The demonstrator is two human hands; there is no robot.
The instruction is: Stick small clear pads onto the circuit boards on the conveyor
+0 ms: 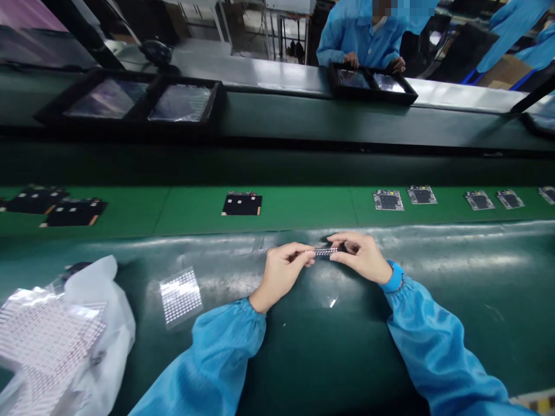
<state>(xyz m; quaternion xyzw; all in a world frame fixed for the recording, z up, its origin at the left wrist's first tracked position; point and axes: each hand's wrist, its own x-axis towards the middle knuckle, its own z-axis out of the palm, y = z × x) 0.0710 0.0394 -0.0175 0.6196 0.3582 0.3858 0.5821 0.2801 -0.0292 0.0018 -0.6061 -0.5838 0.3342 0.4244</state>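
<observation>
My left hand and my right hand meet over the dark green bench, both in blue sleeves. Together they pinch a narrow strip of small silvery pieces, one hand at each end. The fingers of both hands are closed on it. A square sheet of the same small silvery pieces lies flat on the bench to the left of my left hand.
A white bag with more silvery sheets sits at the near left. The green belt carries a black board, dark boards at left and several small circuit boards at right. Black trays lie beyond; a person in blue handles another tray.
</observation>
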